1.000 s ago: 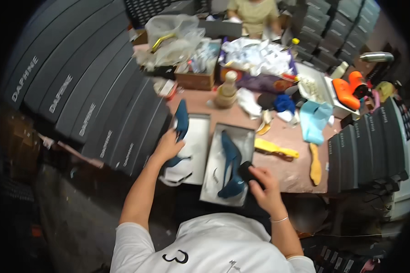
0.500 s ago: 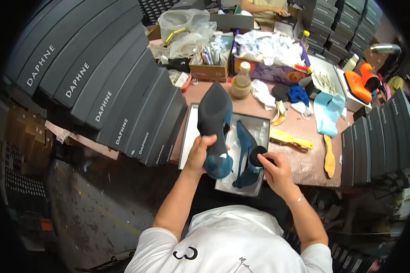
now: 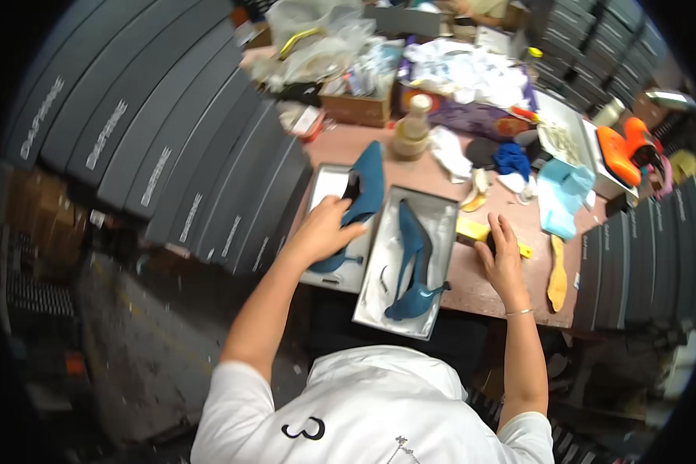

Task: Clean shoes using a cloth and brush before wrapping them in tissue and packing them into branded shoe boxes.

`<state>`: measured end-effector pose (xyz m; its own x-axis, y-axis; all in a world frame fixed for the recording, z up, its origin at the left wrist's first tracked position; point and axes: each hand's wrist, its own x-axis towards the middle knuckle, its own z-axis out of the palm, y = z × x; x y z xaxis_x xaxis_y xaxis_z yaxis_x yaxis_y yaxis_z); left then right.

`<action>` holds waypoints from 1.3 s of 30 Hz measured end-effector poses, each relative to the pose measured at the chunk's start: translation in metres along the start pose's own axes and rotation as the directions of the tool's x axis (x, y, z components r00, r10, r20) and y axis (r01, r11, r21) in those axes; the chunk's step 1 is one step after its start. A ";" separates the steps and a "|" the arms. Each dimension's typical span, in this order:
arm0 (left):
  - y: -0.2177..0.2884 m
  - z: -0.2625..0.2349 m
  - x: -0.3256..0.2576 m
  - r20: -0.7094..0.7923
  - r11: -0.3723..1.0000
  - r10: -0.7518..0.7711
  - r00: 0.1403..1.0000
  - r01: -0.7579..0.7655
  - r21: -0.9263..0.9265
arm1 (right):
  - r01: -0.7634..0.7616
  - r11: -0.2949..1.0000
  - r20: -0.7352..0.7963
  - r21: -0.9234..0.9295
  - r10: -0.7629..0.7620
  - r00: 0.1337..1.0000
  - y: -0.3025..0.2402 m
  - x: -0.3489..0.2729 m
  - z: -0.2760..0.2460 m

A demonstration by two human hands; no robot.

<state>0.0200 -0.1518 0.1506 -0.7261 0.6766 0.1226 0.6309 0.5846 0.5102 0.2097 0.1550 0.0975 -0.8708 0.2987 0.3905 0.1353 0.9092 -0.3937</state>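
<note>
Under left hand (image 3: pixel 323 230) grip: blue heel (image 3: pixel 361 195) clasped (right hand (image 3: pixel 504 255) flat, empty).

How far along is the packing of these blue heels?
One blue high-heeled shoe already lies in the open grey box. The left hand holds the second blue shoe over the box lid; it is not yet boxed. The right hand rests by a yellow tool.

Two blue high-heeled shoes (image 3: pixel 361 203) (image 3: pixel 411 263), two open grey shoeboxes (image 3: pixel 429 210) (image 3: pixel 323 185), one yellow tool (image 3: pixel 475 230), one wooden shoehorn (image 3: pixel 557 274).
</note>
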 end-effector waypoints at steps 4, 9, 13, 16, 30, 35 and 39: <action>-0.043 0.009 0.018 0.480 0.957 -0.238 0.844 0.289 -0.033 | 0.137 0.930 0.083 0.340 -0.175 0.981 -0.087 0.017 -0.006; -0.072 -0.009 -0.038 0.467 0.377 -0.387 0.795 0.598 -0.707 | 0.071 0.851 0.352 0.520 -0.289 0.890 -0.148 0.009 0.016; -0.097 -0.017 -0.094 0.363 0.738 -0.137 0.922 0.339 -0.583 | 0.217 0.832 0.362 0.510 -0.437 0.824 -0.186 0.005 0.054; -0.083 -0.015 -0.115 0.237 0.850 -0.030 0.971 0.149 -0.505 | 0.309 0.847 0.322 0.433 -0.465 0.825 -0.214 0.002 0.092; -0.082 0.001 -0.131 0.153 0.884 -0.164 0.975 0.214 -0.415 | -0.003 0.971 0.450 0.240 -0.108 0.886 -0.146 0.017 0.019; -0.066 0.003 -0.090 -0.314 0.998 -0.017 0.949 0.033 0.046 | 0.431 0.901 0.741 -0.048 -0.257 0.621 -0.146 -0.029 -0.001; -0.055 -0.001 -0.057 0.042 0.927 -0.374 0.927 0.375 -0.020 | 0.505 0.834 0.593 -0.223 -0.296 0.749 -0.125 -0.056 0.041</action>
<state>0.0266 -0.2231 0.1159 -0.8972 0.4271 -0.1126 0.3071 0.7864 0.5360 0.2225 0.0128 0.0905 -0.9725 -0.2171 -0.0844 -0.2221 0.9735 0.0543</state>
